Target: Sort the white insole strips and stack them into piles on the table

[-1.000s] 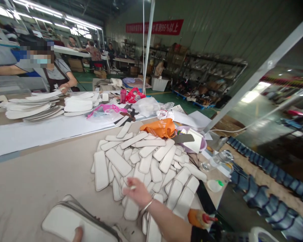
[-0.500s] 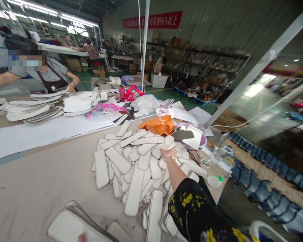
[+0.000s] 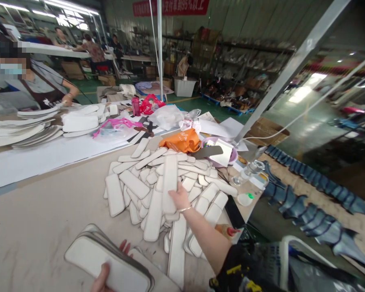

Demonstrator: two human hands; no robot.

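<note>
Head view, right hand: the right hand (image 3: 180, 197), with a pale bangle at the wrist, pinches a long off-white panel with rounded corners (image 3: 170, 178) by its right edge; the fingers are closed on it, thumb across the near face; the panel stands nearly lengthwise to the view, over the heap, though whether it touches cannot be told
Left hand: the left hand (image 3: 102, 277) is partly out of frame; its fingers are spread around a stack of matching off-white panels (image 3: 106, 259), thumb pressed on the top face and fingertips showing past the far edge
Heap: a loose heap of off-white panels (image 3: 134, 184), overlapping at many angles, on the beige tabletop (image 3: 42, 211)
Behind heap: a crumpled orange bag (image 3: 182, 140); beside it, a lilac plastic basin (image 3: 235, 156)
Right of heap: an amber bottle with a red nozzle (image 3: 225, 231), near the right forearm
Far left: an aproned co-worker (image 3: 45, 81) behind piles of curved white pieces (image 3: 27, 129)
</note>
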